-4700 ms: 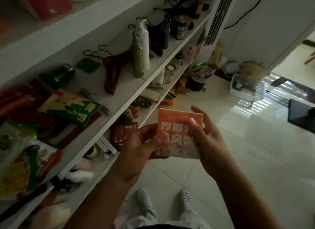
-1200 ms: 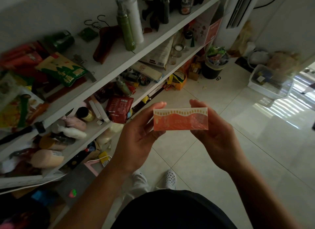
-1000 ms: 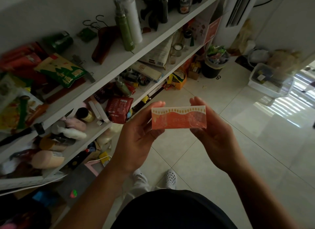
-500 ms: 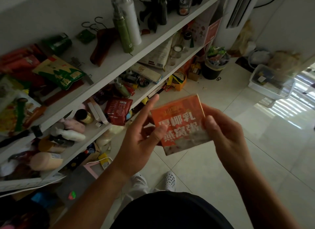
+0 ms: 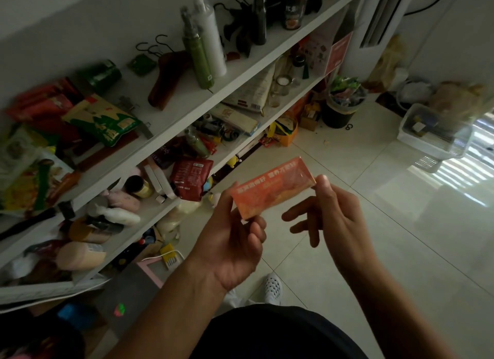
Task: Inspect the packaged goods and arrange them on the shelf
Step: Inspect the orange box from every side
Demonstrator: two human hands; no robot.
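Observation:
An orange box (image 5: 271, 188) with pale printed lettering is held in the air in front of me, a narrow side turned up and tilted. My left hand (image 5: 235, 238) grips its lower left end between thumb and fingers. My right hand (image 5: 327, 214) pinches the upper right corner with thumb and forefinger, the other fingers spread loosely below. The white shelf unit (image 5: 187, 109) stands to the left, its boards crowded with packets and bottles.
On the shelves lie a green-yellow packet (image 5: 104, 120), a dark red packet (image 5: 191, 178), a green bottle (image 5: 196, 51) beside a white pump bottle (image 5: 211, 37) and wooden hangers (image 5: 167, 76). A black bin (image 5: 340, 107) and a clear plastic crate (image 5: 433, 134) stand on the tiled floor.
The box has been turned from its broad printed face to a narrow side. My right hand has shifted from the box's edge to its upper right corner.

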